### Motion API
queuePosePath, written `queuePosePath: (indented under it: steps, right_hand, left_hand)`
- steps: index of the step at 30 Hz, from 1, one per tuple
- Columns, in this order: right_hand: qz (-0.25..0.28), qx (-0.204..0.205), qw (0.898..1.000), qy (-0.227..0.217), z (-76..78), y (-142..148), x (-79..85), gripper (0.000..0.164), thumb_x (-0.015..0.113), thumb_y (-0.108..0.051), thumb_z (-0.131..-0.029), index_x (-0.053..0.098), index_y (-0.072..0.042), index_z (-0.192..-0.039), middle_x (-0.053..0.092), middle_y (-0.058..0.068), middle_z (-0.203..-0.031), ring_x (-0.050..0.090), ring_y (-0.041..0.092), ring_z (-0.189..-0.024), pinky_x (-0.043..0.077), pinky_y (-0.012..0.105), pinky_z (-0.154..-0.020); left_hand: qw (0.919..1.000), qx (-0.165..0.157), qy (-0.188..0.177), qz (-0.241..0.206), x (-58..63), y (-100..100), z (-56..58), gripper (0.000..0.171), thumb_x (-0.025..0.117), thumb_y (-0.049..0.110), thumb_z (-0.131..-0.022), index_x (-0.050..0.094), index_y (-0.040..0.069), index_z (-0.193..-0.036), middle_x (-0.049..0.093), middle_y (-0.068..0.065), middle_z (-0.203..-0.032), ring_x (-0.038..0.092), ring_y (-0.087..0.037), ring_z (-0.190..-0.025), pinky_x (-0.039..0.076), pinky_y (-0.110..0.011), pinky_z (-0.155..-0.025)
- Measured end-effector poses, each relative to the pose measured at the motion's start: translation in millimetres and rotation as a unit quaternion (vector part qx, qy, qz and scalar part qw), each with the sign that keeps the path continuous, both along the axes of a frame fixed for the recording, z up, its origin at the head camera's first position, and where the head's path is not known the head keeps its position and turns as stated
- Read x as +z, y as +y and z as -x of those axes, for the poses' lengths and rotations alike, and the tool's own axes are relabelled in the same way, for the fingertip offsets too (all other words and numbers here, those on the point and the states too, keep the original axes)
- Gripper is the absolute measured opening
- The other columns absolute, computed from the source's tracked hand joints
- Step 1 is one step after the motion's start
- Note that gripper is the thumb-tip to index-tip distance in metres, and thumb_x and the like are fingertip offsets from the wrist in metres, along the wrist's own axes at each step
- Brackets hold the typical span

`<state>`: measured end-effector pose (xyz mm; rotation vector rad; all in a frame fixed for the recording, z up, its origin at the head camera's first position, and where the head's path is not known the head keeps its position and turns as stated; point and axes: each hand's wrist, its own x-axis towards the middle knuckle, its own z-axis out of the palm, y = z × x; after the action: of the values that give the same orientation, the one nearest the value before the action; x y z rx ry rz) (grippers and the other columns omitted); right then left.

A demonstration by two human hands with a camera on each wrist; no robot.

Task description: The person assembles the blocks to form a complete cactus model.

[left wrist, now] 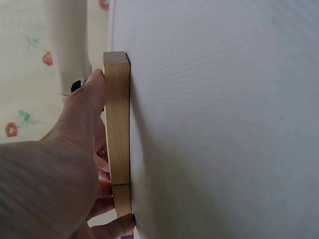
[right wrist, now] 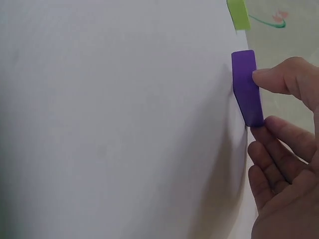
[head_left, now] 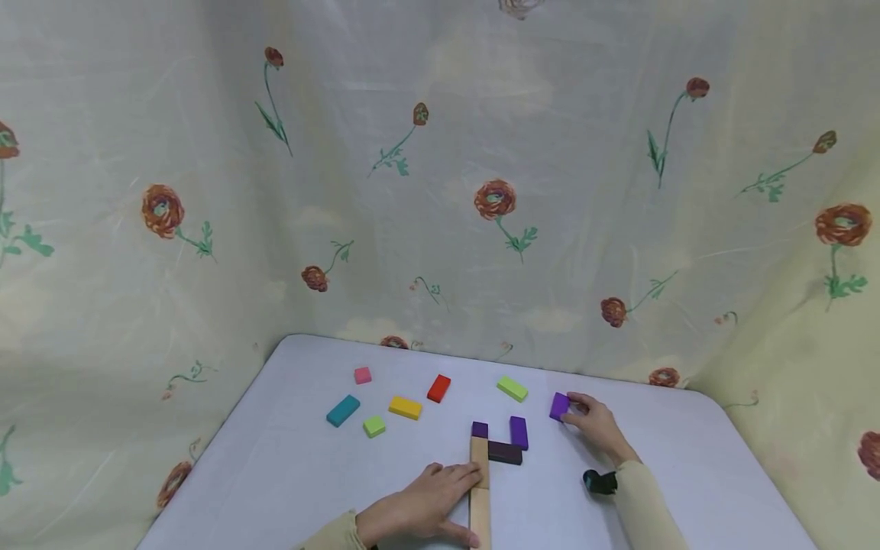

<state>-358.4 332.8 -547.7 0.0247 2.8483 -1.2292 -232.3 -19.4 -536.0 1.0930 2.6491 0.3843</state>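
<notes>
A row of plain wooden blocks (head_left: 480, 510) runs away from the near table edge, with a dark purple block (head_left: 480, 430) at its far end. My left hand (head_left: 433, 500) rests along this row, its thumb low on the nearer block and its fingertips on the farther one. At the right, my right hand (head_left: 600, 428) pinches a purple block (right wrist: 246, 89) between thumb and fingertips. A dark brown block (head_left: 505, 453) extends rightward from the row near its far end. Just beyond it lies another purple block (head_left: 519, 433).
Across the back of the white table (head_left: 275, 473) lie a light green block (head_left: 512, 388), a red block (head_left: 438, 388), a yellow block (head_left: 406, 407), a teal block (head_left: 343, 410), a pink block (head_left: 363, 375) and a small green block (head_left: 374, 426). Flowered curtains (head_left: 412, 229) surround it.
</notes>
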Motion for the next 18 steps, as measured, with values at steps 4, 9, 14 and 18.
queuePosePath:
  steps: [4,9,14,18]
  right_hand:
    - [-0.002,0.013,1.0,0.0,6.1,-12.5,0.8,0.062,0.067,-0.022,-0.089,0.043,0.002,-0.141,0.043,0.028,-0.143,0.038,0.044,-0.133,0.03,0.057,-0.111]
    - [-0.013,0.023,1.0,0.002,12.4,-26.8,0.5,0.06,0.069,-0.019,-0.087,0.046,0.0,-0.14,0.048,0.026,-0.14,0.044,0.043,-0.128,0.035,0.056,-0.107]
    - [-0.014,0.026,1.0,0.002,17.8,-38.3,1.5,0.06,0.07,-0.019,-0.086,0.048,-0.002,-0.139,0.048,0.025,-0.14,0.042,0.045,-0.13,0.034,0.059,-0.106]
    - [-0.011,0.029,1.0,-0.001,19.4,-45.0,1.8,0.06,0.069,-0.018,-0.085,0.048,-0.004,-0.14,0.049,0.023,-0.14,0.043,0.044,-0.129,0.035,0.059,-0.106]
  left_hand:
    - [1.0,0.0,0.003,0.0,1.0,-1.6,0.0,0.091,0.06,0.071,-0.076,0.034,0.022,-0.149,0.032,0.005,-0.155,0.039,-0.013,-0.137,0.039,-0.045,-0.105]
    - [1.0,0.004,0.0,0.005,1.6,-1.9,-0.2,0.092,0.06,0.071,-0.076,0.034,0.022,-0.149,0.032,0.005,-0.156,0.038,-0.013,-0.137,0.038,-0.045,-0.105]
    - [0.9999,0.004,0.001,0.01,-0.4,0.1,1.0,0.093,0.059,0.073,-0.075,0.034,0.022,-0.149,0.032,0.004,-0.156,0.038,-0.013,-0.138,0.038,-0.046,-0.106]
    - [0.9999,0.005,0.002,0.011,-3.5,1.1,2.7,0.092,0.058,0.073,-0.076,0.034,0.022,-0.149,0.032,0.005,-0.156,0.038,-0.013,-0.138,0.039,-0.045,-0.105]
